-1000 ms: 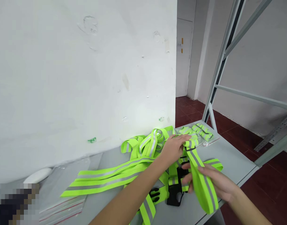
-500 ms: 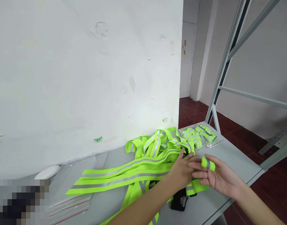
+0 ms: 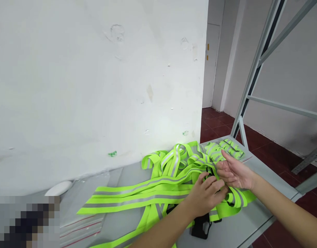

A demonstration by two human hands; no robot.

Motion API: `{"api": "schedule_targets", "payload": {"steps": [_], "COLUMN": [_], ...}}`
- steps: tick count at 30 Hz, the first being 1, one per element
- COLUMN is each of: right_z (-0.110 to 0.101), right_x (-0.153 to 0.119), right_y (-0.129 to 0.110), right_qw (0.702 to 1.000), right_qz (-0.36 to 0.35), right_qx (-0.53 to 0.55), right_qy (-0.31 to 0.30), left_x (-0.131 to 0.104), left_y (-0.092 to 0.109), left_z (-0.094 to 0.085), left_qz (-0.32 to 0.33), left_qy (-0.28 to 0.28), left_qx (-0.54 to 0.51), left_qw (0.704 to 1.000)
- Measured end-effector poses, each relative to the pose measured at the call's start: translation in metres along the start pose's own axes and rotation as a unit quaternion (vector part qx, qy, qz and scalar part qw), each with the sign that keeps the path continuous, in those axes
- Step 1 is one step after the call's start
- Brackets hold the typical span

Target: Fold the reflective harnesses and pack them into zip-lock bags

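Neon yellow-green straps [image 3: 137, 199] with grey reflective stripes lie spread and looped on the grey table. My left hand [image 3: 206, 193] has its fingers curled round part of a strap at the right end of the pile. Just beyond it, my right hand [image 3: 234, 172] is raised with its thumb up and its fingers bent; whether it holds anything is hidden. A strap loop [image 3: 237, 199] hangs beneath my right hand. A black buckle [image 3: 200, 226] rests on the table below my left hand.
Bagged rolled straps [image 3: 232, 148] lie at the table's far right corner. Clear plastic bags [image 3: 80, 227] with red seal lines and a white object [image 3: 58, 188] are on the left. A white wall [image 3: 96, 86] stands behind; a metal frame [image 3: 251, 79] rises at the right.
The small strap piece at my right hand's fingers no longer shows there. My right hand has turned thumb-up, my left fingers have curled, and a strap loop now shows below them. The view has shifted slightly.
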State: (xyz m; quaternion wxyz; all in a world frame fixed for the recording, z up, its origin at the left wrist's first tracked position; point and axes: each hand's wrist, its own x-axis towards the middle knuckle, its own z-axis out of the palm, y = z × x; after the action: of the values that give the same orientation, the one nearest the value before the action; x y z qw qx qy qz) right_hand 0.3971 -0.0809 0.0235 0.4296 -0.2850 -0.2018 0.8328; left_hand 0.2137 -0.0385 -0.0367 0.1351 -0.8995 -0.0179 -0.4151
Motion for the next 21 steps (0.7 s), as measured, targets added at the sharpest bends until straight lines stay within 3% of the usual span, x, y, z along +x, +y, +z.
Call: {"api": "schedule_targets", "payload": {"steps": [5,8,10,12,14,15,18,21], "right_z": [0.0,0.004,0.007,0.008,0.006,0.005,0.0,-0.005], "right_x": [0.008,-0.005,-0.021,-0.037,-0.048,-0.052,-0.049,-0.035], "right_y": [0.005,0.007,0.011,0.018,0.029,0.035,0.05,0.052], "right_qw": [0.987,0.948,0.881,0.775,0.663,0.622,0.544,0.477], "right_qz": [-0.158,-0.291,-0.378,-0.413,-0.38,-0.349,-0.299,-0.322], "right_qx": [-0.011,-0.115,-0.252,-0.435,-0.601,-0.661,-0.758,-0.788], "right_qy": [0.011,0.066,0.132,0.202,0.235,0.233,0.203,0.218], "left_x": [0.006,0.005,0.004,0.004,0.005,0.006,0.009,0.01], "left_y": [-0.005,-0.008,-0.009,-0.009,-0.01,-0.011,-0.015,-0.018], "left_z": [-0.006,-0.008,-0.009,-0.01,-0.011,-0.012,-0.015,-0.017], "left_qz": [0.036,-0.003,-0.039,-0.071,-0.102,-0.115,-0.147,-0.149], "left_qy": [-0.022,-0.003,0.018,0.039,0.054,0.056,0.057,0.065], "left_qx": [-0.059,-0.122,-0.16,-0.185,-0.202,-0.212,-0.244,-0.251], "left_qw": [0.997,0.992,0.986,0.979,0.972,0.969,0.957,0.954]}}
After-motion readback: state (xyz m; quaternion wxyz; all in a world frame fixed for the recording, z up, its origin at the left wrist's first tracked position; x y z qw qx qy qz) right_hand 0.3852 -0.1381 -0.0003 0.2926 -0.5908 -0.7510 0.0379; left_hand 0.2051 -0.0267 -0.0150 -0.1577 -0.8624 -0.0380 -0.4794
